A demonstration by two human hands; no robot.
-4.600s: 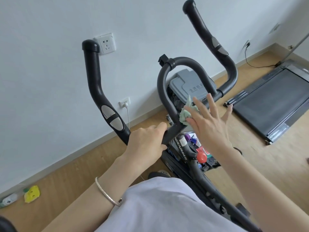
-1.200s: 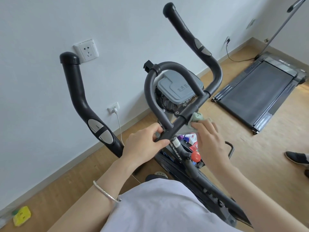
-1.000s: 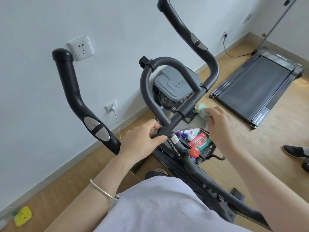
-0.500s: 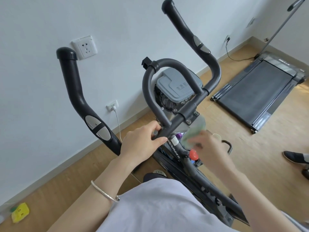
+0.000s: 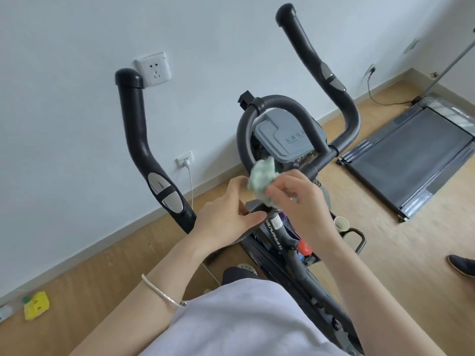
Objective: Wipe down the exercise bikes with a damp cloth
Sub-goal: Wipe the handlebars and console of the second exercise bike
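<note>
A black exercise bike [image 5: 280, 242] stands under me, with two tall handlebars [image 5: 140, 140] and a grey inner loop bar [image 5: 277, 104]. My left hand [image 5: 226, 217] grips the handlebar's crossbar at the stem. My right hand [image 5: 298, 199] pinches a crumpled pale green cloth [image 5: 262, 176] and holds it against the base of the loop bar, just above my left hand. A grey console box [image 5: 285, 137] sits inside the loop.
A treadmill [image 5: 411, 155] lies on the wooden floor at right. A paper cup [image 5: 341, 223] sits in the bike's holder. Wall sockets [image 5: 153, 69] are on the white wall. A yellow item [image 5: 36, 305] lies at lower left. Someone's shoe [image 5: 462, 264] shows at the right edge.
My right hand has brought the cloth up and to the left, from the right of the stem to the loop bar's base beside my left hand. My left hand has kept its grip.
</note>
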